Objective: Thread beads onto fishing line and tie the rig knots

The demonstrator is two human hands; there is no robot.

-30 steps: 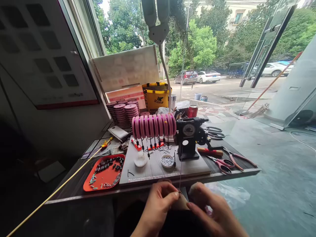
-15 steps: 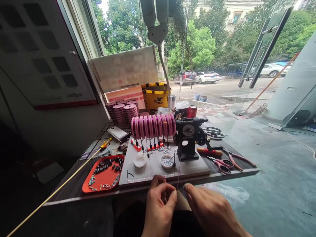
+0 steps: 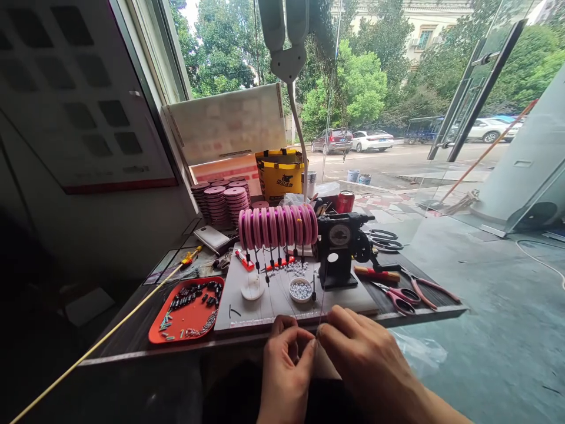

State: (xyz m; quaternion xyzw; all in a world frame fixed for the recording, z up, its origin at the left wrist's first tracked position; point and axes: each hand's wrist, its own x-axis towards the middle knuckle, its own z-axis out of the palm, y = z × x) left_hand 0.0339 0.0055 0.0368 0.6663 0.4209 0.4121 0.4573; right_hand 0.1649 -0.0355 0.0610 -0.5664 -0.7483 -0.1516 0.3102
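Observation:
My left hand [image 3: 289, 365] pinches a thin line at the table's front edge. Beside it, my right hand [image 3: 359, 347] has its fingers curled at the same line; the fingertips nearly meet the left ones. The line runs up toward a row of pink spools [image 3: 278, 227] mounted on a black hand-cranked winder [image 3: 338, 250]. Several threads with small black pieces hang from the spools over a pale board [image 3: 247, 315]. On that board stand a white bowl of silvery beads [image 3: 300, 290] and a small white dish [image 3: 252, 287].
An orange tray [image 3: 185, 309] with black and metal parts lies at the left. Scissors [image 3: 399, 297], pliers [image 3: 426, 291] and a red-yellow tool [image 3: 377, 274] lie right of the winder. Behind are stacked pink discs [image 3: 216, 206], a yellow bag [image 3: 282, 176] and a red can [image 3: 345, 201]. A yellow rod [image 3: 110, 333] crosses the left side.
My right hand has moved left and up, closer to my left hand and the line. The left hand keeps its pinch. The whole view has shifted slightly.

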